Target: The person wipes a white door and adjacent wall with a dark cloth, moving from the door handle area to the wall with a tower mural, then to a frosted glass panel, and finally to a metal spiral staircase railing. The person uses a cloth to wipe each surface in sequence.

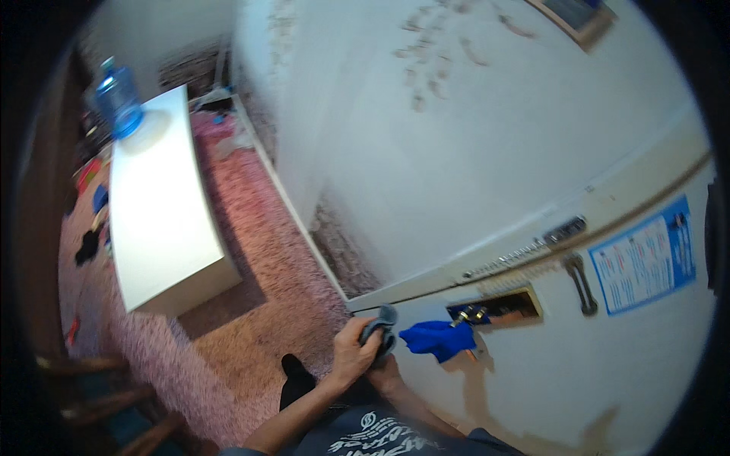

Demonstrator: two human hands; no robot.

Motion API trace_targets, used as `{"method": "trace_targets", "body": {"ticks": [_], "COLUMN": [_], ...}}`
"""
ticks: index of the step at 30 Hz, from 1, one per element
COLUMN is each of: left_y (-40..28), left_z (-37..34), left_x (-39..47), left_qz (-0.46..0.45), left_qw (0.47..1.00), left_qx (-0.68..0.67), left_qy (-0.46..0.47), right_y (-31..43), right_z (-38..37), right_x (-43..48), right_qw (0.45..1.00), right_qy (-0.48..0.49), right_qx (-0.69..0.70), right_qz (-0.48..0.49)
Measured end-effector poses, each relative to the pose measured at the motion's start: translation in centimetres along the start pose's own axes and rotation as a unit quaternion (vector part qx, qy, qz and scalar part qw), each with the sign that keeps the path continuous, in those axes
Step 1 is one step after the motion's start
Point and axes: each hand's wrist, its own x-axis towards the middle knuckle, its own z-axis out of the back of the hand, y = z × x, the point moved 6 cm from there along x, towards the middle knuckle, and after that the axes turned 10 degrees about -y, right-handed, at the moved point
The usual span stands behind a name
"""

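My left hand (355,346) is closed around a bunched dark grey cloth (386,317), with the thumb lying across it. Just below, my right hand (385,374) grips the lower end of the same cloth; its fingers are mostly hidden. Right of both hands, a bright blue cloth (439,340) hangs at the door's lock hardware (469,315), apart from my hands. A brass-coloured plate (530,302) surrounds the lock on the white door (547,376).
On pink shaggy carpet (274,251) stands a low white table (159,211) bearing a large blue water bottle (121,102). A door chain (513,253), a metal pull handle (582,285) and a printed sheet (644,256) are at right. Wooden chair slats (122,402) stand lower left.
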Motion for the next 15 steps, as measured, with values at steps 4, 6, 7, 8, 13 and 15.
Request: {"method": "trace_targets", "body": {"ticks": [4,6,7,8,13,15], "left_y": [0.5,0.6,0.6,0.3,-1.7,-2.9], "left_z": [-0.3,-0.6,-0.8,-1.2,-4.1,-5.9], "left_x": [-0.5,-0.7,-0.8,-0.7,-1.4,-1.8], "left_qz": [0.010,0.016,0.015,0.006,-0.028,-0.069], "left_qw": [0.999,0.998,0.998,0.997,0.994,0.988], "left_qx": [-0.001,0.004,0.006,0.003,-0.008,-0.004], "left_qy": [0.040,0.059,0.068,0.072,0.104,0.138], "right_y": [-0.6,-0.4,-0.1,-0.1,-0.5,-1.1], "right_z": [-0.5,0.0,0.3,0.8,3.2,4.9], "right_x": [-1.3,-2.0,-2.2,-2.2,-1.6,-1.8], "right_qw": [0.995,0.991,0.988,0.989,0.976,0.965], "right_qy": [-0.037,-0.036,-0.034,-0.048,-0.097,-0.123], "right_qx": [0.086,0.127,0.152,0.142,0.193,0.233], "right_qz": [-0.034,-0.030,-0.016,-0.016,0.020,-0.002]}}
